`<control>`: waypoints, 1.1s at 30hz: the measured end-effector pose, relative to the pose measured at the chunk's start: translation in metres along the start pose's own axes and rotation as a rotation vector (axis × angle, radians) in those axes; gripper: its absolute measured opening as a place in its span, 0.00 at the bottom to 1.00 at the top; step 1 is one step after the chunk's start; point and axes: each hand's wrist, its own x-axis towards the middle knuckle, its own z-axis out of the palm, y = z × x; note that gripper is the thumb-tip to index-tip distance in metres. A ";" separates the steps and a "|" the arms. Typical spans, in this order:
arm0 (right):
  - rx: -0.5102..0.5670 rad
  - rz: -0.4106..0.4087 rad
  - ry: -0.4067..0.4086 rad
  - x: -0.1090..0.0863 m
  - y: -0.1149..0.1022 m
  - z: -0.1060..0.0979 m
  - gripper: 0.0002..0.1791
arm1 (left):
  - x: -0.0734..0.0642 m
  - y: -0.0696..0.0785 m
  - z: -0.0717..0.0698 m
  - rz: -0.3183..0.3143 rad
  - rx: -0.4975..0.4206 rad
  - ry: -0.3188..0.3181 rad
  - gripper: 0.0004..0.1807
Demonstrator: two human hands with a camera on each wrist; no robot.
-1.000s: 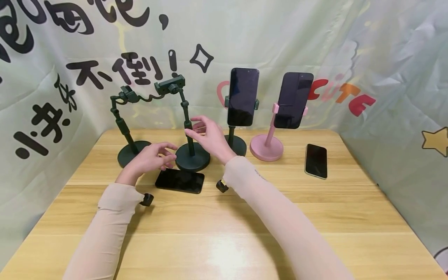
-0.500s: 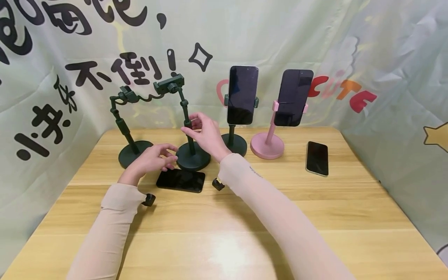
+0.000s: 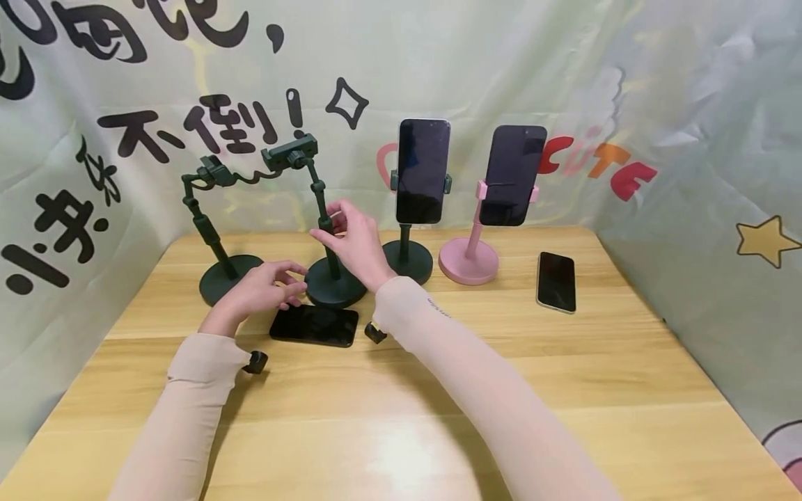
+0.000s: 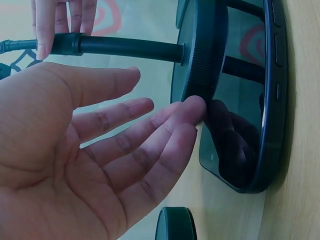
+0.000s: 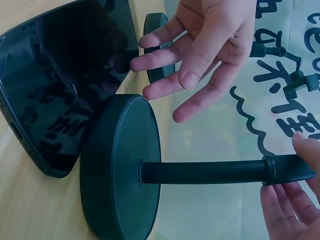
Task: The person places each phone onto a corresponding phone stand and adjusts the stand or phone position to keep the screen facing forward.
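Note:
My right hand [image 3: 354, 240] pinches the ribbed collar [image 5: 287, 169] on the pole of a dark green phone stand, thumb on one side and fingers on the other. The stand's round base [image 3: 335, 291] rests on the table, and its clamp [image 3: 291, 153] at the top holds no phone. My left hand [image 3: 266, 287] is beside the base with loosely bent fingers; in the left wrist view its fingertips [image 4: 195, 107] are right at the base's rim. A black phone [image 3: 313, 325] lies screen up just in front of that base.
Left stands a second dark green stand [image 3: 228, 278], its clamp bare. To the right, another dark green stand [image 3: 407, 261] and a pink stand [image 3: 468, 263] each hold a phone upright. One more phone [image 3: 556, 282] lies at the right. A printed cloth [image 3: 489, 62] hangs behind the table.
My right hand has come in slightly left and taken hold of the stand's pole. My left hand stays by the base. The head view has turned slightly right.

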 end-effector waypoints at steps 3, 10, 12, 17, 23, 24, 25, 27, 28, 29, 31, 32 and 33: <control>-0.012 -0.011 0.016 0.000 -0.001 0.005 0.21 | -0.003 -0.002 -0.001 0.004 0.002 -0.004 0.23; -0.026 -0.049 0.054 -0.002 0.000 0.010 0.19 | -0.007 0.000 0.000 0.007 -0.012 -0.001 0.25; -0.024 -0.051 0.057 -0.003 -0.001 0.012 0.19 | -0.009 -0.001 0.000 0.008 -0.014 0.003 0.25; -0.017 -0.050 0.065 -0.006 -0.003 0.010 0.18 | -0.007 -0.001 0.001 0.007 -0.014 0.009 0.24; -0.016 -0.058 0.067 -0.010 -0.003 0.007 0.19 | -0.005 -0.002 0.002 -0.001 -0.020 0.014 0.24; -0.016 -0.059 0.067 -0.011 -0.004 0.007 0.19 | -0.005 -0.002 0.002 0.001 -0.019 0.015 0.24; -0.016 -0.059 0.066 -0.012 -0.004 0.007 0.19 | -0.004 -0.002 0.002 0.003 -0.018 0.017 0.24; -0.013 -0.056 0.061 -0.013 -0.004 0.005 0.19 | -0.004 -0.002 0.002 0.005 -0.017 0.019 0.24; -0.012 -0.055 0.058 -0.014 -0.004 0.005 0.19 | -0.004 -0.002 0.002 0.006 -0.015 0.020 0.24; -0.010 -0.054 0.055 -0.015 -0.003 0.004 0.19 | -0.004 -0.002 0.003 0.005 -0.016 0.019 0.24; -0.007 -0.053 0.049 -0.016 -0.003 0.002 0.20 | -0.003 -0.003 0.003 0.003 -0.016 0.018 0.24; -0.004 -0.054 0.047 -0.017 -0.003 0.001 0.20 | -0.003 -0.003 0.003 0.001 -0.017 0.017 0.24; -0.002 -0.053 0.044 -0.018 -0.003 -0.001 0.20 | -0.003 -0.003 0.003 0.000 -0.016 0.016 0.24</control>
